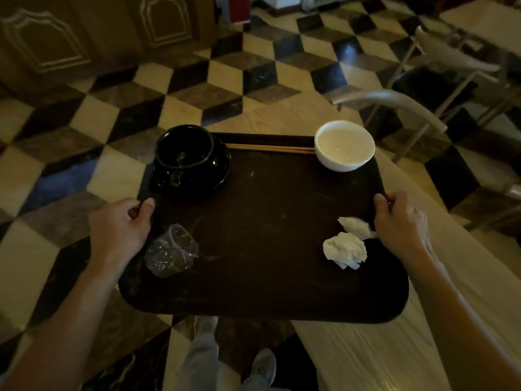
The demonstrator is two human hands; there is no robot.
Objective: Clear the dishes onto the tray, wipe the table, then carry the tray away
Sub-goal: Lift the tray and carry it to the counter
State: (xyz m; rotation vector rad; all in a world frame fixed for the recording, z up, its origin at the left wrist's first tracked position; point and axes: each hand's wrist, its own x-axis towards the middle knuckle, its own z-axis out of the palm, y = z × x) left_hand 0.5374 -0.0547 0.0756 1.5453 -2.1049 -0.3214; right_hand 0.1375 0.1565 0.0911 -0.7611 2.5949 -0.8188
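Left hand (pixel 119 224) and right hand (pixel 399 221) clamped on tray (pixel 267 292) edges; fingers hidden beneath; black pot (pixel 183 153) contents unclear

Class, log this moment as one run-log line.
stage: carrying tray | left hand: gripping left rim | right hand: gripping right rim | load: dishes, chopsticks, cup, napkins

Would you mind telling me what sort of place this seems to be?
Probably a restaurant or canteen dining room. Both hands grip a serving tray loaded with a used white bowl, chopsticks and crumpled napkins; beside it stand a plastic-covered table and metal chairs on a chequered floor.
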